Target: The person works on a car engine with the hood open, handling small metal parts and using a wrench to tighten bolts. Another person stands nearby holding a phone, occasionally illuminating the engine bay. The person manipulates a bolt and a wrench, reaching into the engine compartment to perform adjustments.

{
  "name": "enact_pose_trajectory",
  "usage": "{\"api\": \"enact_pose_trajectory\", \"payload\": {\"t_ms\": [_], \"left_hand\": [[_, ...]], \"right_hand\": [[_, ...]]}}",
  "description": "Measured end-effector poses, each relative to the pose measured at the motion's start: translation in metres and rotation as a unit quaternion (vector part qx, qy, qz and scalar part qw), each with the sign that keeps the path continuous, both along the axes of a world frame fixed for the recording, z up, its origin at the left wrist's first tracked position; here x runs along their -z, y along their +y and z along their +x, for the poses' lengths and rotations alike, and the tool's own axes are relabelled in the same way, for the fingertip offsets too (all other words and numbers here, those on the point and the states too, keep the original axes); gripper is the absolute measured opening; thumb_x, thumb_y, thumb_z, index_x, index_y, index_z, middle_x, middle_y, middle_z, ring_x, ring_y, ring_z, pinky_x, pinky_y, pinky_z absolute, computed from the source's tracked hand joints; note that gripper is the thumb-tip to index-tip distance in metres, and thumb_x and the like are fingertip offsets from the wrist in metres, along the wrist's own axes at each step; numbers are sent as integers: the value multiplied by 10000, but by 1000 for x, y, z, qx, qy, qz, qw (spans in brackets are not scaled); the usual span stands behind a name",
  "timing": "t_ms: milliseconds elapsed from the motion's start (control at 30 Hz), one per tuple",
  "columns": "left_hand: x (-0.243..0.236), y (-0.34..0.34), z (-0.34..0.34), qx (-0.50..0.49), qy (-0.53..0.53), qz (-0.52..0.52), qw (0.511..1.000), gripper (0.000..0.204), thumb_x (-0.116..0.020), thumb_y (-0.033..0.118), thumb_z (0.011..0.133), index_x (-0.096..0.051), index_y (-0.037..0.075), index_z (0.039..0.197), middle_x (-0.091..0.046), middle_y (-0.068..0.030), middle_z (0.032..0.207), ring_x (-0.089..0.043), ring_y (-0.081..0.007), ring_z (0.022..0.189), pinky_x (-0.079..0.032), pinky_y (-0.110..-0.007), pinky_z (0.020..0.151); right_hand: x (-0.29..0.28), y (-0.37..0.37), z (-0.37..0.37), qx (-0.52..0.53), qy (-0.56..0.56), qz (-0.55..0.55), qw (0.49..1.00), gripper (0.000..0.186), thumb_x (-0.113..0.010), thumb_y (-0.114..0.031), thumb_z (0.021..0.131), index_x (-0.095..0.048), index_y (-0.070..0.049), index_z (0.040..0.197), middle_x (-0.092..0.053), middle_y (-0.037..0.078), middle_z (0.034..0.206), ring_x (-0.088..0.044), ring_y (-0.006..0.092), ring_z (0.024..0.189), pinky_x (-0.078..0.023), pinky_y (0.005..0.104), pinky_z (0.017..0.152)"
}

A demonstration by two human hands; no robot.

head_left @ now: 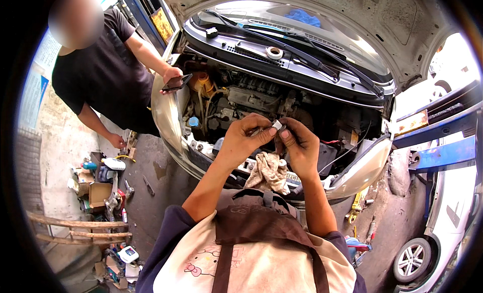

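Over the front of an open engine bay (pixel 251 99), my two hands are raised close together, thumbs nearly meeting. Between the fingertips of my left hand (pixel 244 139) and my right hand (pixel 302 144) is a small whitish piece (pixel 276 125). Both hands are closed in a pinch on it; its kind is too small to make out, and fingers hide part of it. The fingertips look dark with grime. Below my hands a crumpled, stained rag (pixel 268 173) hangs over the car's front edge.
The raised hood (pixel 382 21) arches over the engine. At the left a person (pixel 105 66) holds a phone (pixel 177 82) beside the headlight. Tools and boxes (pixel 100 192) lie on the left floor, near a wooden rail (pixel 80 222). A blue lift arm (pixel 443 154) and white car (pixel 453 212) stand right.
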State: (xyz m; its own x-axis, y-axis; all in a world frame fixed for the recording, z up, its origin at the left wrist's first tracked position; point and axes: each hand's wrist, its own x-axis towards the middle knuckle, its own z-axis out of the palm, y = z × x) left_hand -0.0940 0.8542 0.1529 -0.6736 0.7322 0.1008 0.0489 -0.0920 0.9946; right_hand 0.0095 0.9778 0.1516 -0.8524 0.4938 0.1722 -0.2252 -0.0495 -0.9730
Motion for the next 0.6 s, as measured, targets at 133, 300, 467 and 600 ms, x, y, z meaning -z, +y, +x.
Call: {"api": "enact_pose_trajectory", "payload": {"t_ms": [133,300,467,600], "left_hand": [[1,2,1,17,-70,-3,997,226,-692,165,809,-632,-27,912,-584,-29,904,-544,-106,848,-417,-245,760],[5,4,1,17,-82,-12,996,189,-692,164,809,-638,2,890,-587,-6,878,-546,-101,820,-417,-239,749],[-1,9,5,0,-39,-1,999,233,-696,183,804,-649,7,949,-568,-32,967,-537,-119,899,-419,-251,781],[1,9,11,-18,52,71,996,270,-676,194,822,-660,13,1022,-514,-60,1050,-530,-131,932,-433,-271,766]], "right_hand": [[1,1,2,-28,11,-57,998,259,-545,-149,917,-565,70,1053,-570,50,694,-501,90,548,-401,218,482],[1,-1,3,-36,21,-147,988,326,-554,-215,912,-553,75,1062,-531,64,681,-453,107,488,-364,221,436],[-9,0,8,-82,22,-301,950,313,-542,-235,919,-566,66,1000,-514,56,655,-445,100,502,-363,220,434],[-10,2,7,-113,-5,-273,955,316,-531,-262,926,-568,48,971,-533,70,663,-463,100,511,-369,219,443]]}}
